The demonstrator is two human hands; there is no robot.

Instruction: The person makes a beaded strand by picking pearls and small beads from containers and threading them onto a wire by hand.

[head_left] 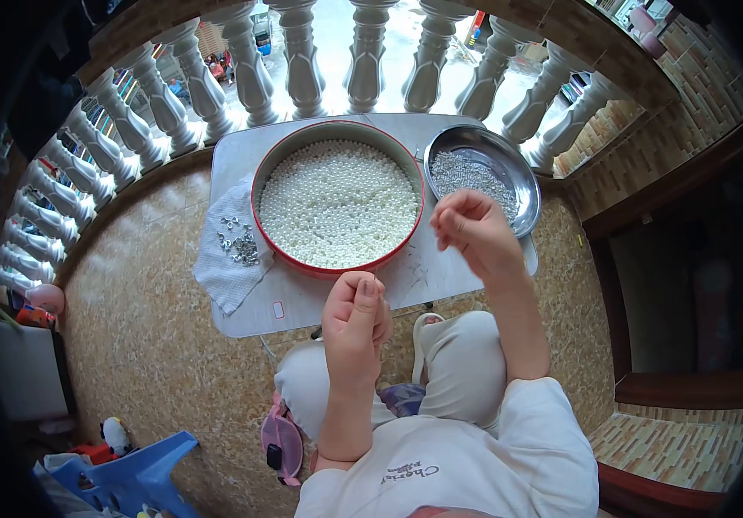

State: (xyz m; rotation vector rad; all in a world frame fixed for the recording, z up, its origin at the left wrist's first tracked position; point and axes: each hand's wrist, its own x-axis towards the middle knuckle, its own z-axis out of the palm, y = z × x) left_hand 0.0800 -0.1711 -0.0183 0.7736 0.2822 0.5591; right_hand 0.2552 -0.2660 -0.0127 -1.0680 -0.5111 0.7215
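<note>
My left hand (354, 321) is closed, thumb pressed on the fingers, just in front of the red-rimmed round tin (342, 273). My right hand (477, 231) is raised near the steel bowl (522, 186), its thumb and fingers pinched together. Anything in either pinch is too small to make out. White pearl beads (337, 198) fill much of the tin. Small clear or silvery beads (472, 177) lie in the bowl. On a white cloth (226, 289) to the left sit several small metal pieces (240, 243).
Everything stands on a small white table (255, 318). A balustrade (302, 69) curves behind it. A pink bag (282, 440) rests on the floor beside my leg, and a blue plastic stool-like object (134, 475) is at the lower left.
</note>
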